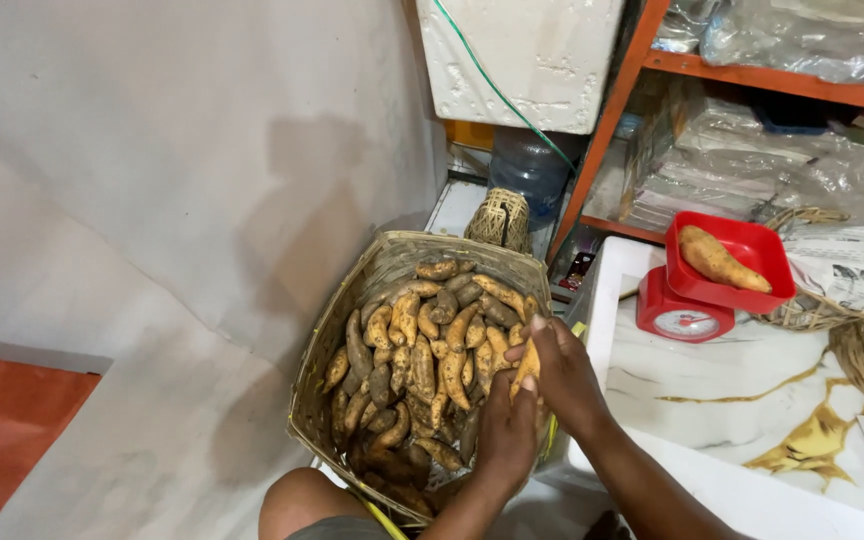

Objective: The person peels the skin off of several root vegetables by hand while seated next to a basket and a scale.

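We take the woven basket as our landmark: it stands on the floor against the pale wall, packed with earthy sweet potatoes. Over its right rim both our hands meet on a single orange sweet potato. Our left hand comes up from below with the fingers curled around the lower end, and our right hand closes over it from the right, thumb and fingers pinching the upper part; neither hand is spread. To the right of the basket lies a white marbled tabletop, and on it, further right and back, a red kitchen scale whose red tray already carries one larger sweet potato. Beyond the basket's far rim sit a small wicker piece and a water bottle, with an orange shelf frame rising to the right of them. We judge that handling this root well means keeping a firm two-handed hold near its ends, turning it slowly over the basket so that loose soil falls back inside, and not squeezing the thin tip, which could snap.
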